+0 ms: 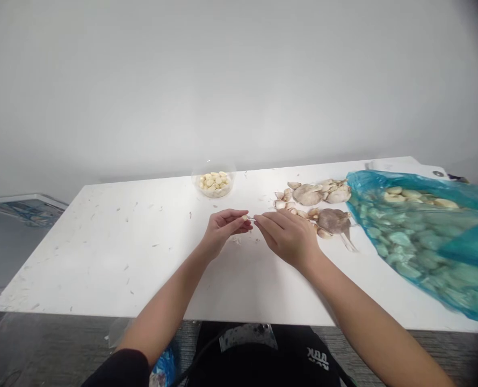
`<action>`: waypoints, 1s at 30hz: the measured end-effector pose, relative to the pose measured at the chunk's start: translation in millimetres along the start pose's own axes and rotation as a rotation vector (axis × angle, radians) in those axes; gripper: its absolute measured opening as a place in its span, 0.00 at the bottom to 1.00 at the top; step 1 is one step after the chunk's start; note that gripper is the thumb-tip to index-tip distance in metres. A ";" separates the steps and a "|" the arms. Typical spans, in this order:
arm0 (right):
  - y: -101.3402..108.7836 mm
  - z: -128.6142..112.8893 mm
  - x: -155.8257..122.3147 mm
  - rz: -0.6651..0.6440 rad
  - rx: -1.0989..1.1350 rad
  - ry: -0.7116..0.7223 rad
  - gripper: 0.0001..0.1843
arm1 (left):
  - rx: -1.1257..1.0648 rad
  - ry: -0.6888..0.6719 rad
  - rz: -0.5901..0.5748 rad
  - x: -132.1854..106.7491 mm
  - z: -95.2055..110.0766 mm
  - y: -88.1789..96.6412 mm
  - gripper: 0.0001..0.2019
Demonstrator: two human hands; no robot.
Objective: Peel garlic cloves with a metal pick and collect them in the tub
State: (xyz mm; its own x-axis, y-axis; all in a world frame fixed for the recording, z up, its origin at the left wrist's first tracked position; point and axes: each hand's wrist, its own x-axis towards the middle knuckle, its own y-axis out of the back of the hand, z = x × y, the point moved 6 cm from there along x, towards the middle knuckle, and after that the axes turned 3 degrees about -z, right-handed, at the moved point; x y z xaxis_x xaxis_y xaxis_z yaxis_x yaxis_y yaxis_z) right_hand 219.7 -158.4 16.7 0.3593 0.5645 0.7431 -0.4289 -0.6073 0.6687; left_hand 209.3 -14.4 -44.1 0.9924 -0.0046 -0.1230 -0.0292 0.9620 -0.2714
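- A pale garlic clove (244, 217) sits pinched in the fingertips of the left hand (226, 231), above the white table (102, 258).
- The right hand (287, 239) closes on a slim metal tool (252, 219), its tip at the clove; this tight fingertip hold seems well suited to such small work.
- Peeled cloves (214, 184) fill a clear bowl (214, 194) beyond; papery garlic skins (307, 194) and a blue plastic bag (420, 242) lie to the right.

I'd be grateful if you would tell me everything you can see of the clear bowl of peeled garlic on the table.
The clear bowl is round, thin-walled and see-through, and could be plastic or glass. It stands upright near the far edge of the white table, with glare on its upper wall. Pale cream peeled garlic cloves lie heaped inside it. It rests on the tabletop, left of the unpeeled garlic.
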 end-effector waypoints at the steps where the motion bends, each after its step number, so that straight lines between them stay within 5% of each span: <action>1: 0.0 -0.6 0.0 0.000 -0.001 0.008 0.06 | 0.004 -0.003 -0.003 0.2 -0.5 0.3 0.15; 30: -9.9 -2.9 -4.6 -0.034 -0.037 -0.016 0.07 | 0.152 -0.060 0.082 0.4 0.0 0.3 0.16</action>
State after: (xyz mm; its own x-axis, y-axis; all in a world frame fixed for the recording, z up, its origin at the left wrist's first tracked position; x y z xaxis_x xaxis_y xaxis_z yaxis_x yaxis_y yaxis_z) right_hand 219.9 -153.4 6.6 0.3870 0.5752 0.7207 -0.4468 -0.5667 0.6922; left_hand 209.6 -14.1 -44.2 0.9929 0.0878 -0.0808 -0.0968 0.9887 -0.1147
